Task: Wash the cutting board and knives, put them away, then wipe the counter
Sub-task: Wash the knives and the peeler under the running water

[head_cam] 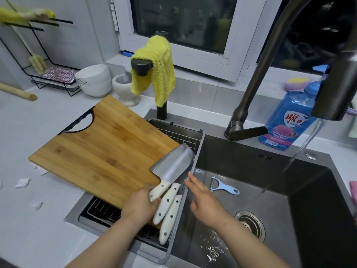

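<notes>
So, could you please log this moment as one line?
left hand grips cleaver | right hand flat over sink | tap running

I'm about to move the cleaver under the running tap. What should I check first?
1. Grip: left hand holds the cleaver by its white handle: ok.
2. Right hand: open, fingertips close beside the blade: not ok.
3. Water stream running into the sink: ok.
4. Peeler lies clear of the stream: ok.
5. Two other knives lie in the rack beside the left hand: ok.
6. Cutting board steady across rack and counter: cannot tell.
</notes>
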Available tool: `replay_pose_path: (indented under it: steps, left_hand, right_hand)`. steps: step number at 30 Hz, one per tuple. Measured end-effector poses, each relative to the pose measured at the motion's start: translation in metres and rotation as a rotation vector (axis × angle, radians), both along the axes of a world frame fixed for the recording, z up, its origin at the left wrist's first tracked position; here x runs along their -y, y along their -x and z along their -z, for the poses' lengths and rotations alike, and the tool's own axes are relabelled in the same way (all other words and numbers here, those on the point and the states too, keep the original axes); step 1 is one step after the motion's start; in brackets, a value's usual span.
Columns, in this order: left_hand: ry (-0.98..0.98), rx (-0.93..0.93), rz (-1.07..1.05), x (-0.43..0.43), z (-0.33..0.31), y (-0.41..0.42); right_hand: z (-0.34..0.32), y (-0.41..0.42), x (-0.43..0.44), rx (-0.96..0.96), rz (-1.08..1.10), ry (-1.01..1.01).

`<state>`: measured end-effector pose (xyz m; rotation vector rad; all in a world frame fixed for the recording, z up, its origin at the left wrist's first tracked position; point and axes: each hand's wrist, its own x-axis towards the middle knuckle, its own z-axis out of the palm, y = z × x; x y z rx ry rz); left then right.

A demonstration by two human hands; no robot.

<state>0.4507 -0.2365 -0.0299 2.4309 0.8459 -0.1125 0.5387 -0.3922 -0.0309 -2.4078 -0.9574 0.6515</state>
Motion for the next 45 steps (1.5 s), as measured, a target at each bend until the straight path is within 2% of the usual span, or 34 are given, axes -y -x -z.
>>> replay_pose_path:
  steps: [6, 15, 20, 27, 45]
  left_hand:
    - [0.028, 0.053, 0.035, 0.000, 0.008, 0.004]
    - [-0.064, 0.110, 0.088, 0.005, 0.014, 0.009]
    - [-0.192, 0.078, 0.138, 0.001, 0.015, 0.010]
    - [-0.242, 0.050, 0.167, 0.000, 0.016, 0.013]
    - [-0.254, 0.183, 0.121, -0.001, 0.013, 0.051]
  right_hand:
    - [-0.003, 0.001, 0.000, 0.010, -0.009, 0.020]
    - [-0.003, 0.003, 0.000, 0.028, -0.020, 0.042]
    - [-0.003, 0.003, 0.000, 0.026, -0.028, 0.055]
    - [-0.005, 0.003, 0.000, 0.044, -0.045, 0.087]
    - [-0.009, 0.008, 0.002, 0.063, -0.050, 0.090]
